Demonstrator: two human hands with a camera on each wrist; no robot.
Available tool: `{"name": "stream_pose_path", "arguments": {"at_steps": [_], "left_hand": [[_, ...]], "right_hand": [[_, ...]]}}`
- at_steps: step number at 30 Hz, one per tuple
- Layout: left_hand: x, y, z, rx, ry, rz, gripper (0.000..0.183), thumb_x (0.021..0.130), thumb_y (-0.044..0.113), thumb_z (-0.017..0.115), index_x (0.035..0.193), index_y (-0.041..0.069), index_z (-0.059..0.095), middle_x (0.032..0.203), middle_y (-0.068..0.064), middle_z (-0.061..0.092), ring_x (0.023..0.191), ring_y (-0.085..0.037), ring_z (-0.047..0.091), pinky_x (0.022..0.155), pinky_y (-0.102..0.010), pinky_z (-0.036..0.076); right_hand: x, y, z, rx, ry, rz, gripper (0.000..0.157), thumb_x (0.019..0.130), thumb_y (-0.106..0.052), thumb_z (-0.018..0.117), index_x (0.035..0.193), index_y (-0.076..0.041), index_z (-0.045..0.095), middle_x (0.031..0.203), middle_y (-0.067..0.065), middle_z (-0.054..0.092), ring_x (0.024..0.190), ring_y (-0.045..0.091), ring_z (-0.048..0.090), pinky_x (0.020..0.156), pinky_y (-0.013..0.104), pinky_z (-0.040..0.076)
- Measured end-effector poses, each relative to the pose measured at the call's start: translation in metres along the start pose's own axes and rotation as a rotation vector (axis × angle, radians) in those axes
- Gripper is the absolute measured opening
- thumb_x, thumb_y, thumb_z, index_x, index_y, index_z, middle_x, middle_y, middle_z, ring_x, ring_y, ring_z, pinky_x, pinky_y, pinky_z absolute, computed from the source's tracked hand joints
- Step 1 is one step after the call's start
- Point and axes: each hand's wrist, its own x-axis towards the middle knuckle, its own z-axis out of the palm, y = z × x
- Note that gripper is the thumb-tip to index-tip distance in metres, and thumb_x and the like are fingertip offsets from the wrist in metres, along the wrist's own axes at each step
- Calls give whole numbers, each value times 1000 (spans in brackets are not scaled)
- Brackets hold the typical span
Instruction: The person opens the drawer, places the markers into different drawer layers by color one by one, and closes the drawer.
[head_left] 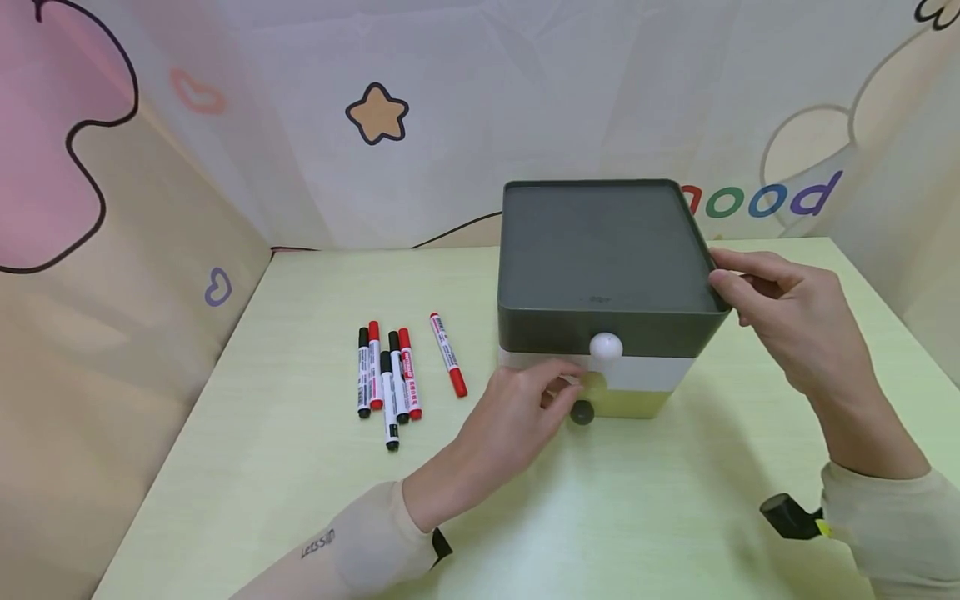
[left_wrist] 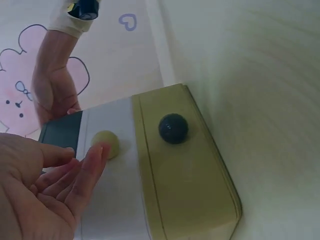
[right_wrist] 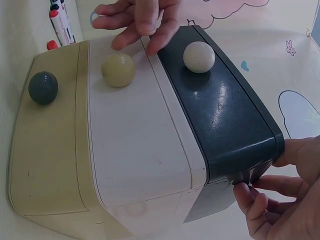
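A small three-drawer box (head_left: 607,242) stands on the table, its top drawer dark green, the middle white and the bottom yellow. My left hand (head_left: 517,412) is at its front, fingers loosely extended. In the left wrist view, those fingertips overlap the yellow knob (left_wrist: 111,142) of the white drawer without closing round it. The white knob (right_wrist: 199,57) and the dark knob (right_wrist: 43,88) sit on the drawers either side. My right hand (head_left: 798,312) holds the right edge of the dark top part, fingers curled at its side.
Several whiteboard markers (head_left: 390,383) with red or black caps lie in a group left of the box. One red-capped marker (head_left: 448,354) lies apart, nearer the box. A printed cloth (head_left: 450,167) hangs behind the table (head_left: 315,517).
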Motion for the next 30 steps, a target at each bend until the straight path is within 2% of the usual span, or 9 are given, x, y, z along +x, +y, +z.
{"name": "stream_pose_path", "arguments": {"at_steps": [5,10,15,23,30], "left_hand": [[0,-8,10,41,-20,-8,18,99,9,71,116,8,71,102,-1,77,83,-3,70,70,-12,51],[2,-13,21,47,7,13,17,99,10,70,117,8,70,105,1,76,88,-1,69,74,-11,50],[3,-13,26,65,38,35,16,100,12,70,115,9,70,99,2,74,76,-2,60,65,-11,45],[4,-15,30,13,64,46,18,96,10,74,114,8,70,100,0,74,83,-2,65,73,-10,49],[5,-19,30,-67,77,37,16,95,8,76,110,6,71,92,0,73,76,-2,60,72,-13,50]], "right_hand": [[1,2,1,8,-1,-6,38,100,-22,71,135,-9,69,95,-22,68,68,8,54,58,23,39],[1,2,2,21,-1,-11,37,99,-21,71,134,-9,70,95,-21,68,68,8,55,59,22,39],[1,1,2,20,8,-10,36,99,-21,72,133,-10,71,94,-21,68,67,8,55,58,22,39],[0,0,2,47,17,-4,33,98,-19,72,131,-16,74,93,-20,69,67,8,55,58,22,39],[1,2,3,62,14,-6,33,99,-18,72,131,-14,73,95,-19,69,67,7,55,58,21,39]]}}
